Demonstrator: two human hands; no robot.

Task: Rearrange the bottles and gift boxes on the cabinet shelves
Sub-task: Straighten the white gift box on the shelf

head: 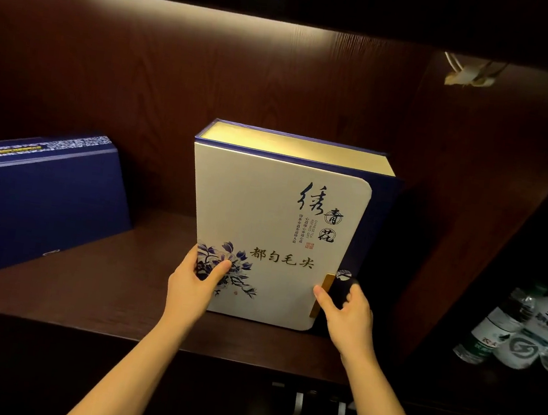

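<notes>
A white gift box point(264, 220) with blue flower print, black calligraphy and dark blue edges stands upright on the dark wooden shelf point(102, 276), leaning slightly back. My left hand point(192, 283) grips its lower left corner, thumb on the front face. My right hand point(347, 314) holds the lower right edge by the gold clasp. A dark blue gift box point(35, 202) leans tilted at the shelf's left end. Several plastic water bottles point(527, 328) with white labels stand in the compartment to the right.
A dark wooden divider point(473, 204) separates the shelf from the bottle compartment. A light strip glows under the shelf top. Metal handles point(317, 409) show on the cabinet front below. A small pale fitting point(468, 74) hangs at the upper right.
</notes>
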